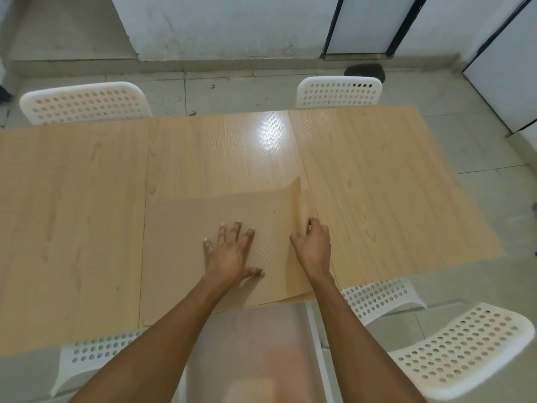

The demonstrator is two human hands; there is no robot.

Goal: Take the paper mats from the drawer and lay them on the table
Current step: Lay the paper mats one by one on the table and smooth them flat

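The paper mats (203, 228) are lying as a tan stack at the near edge of the counter (377, 170), about midway along it. The left hand (229, 251) is pressing flat on the stack, fingers straight and spread. The right hand (312, 242) is pinching the right edge of the top sheet, which is curling upward at its far right corner. White perforated chairs (465, 344) are standing along the near and far edges of the counter.
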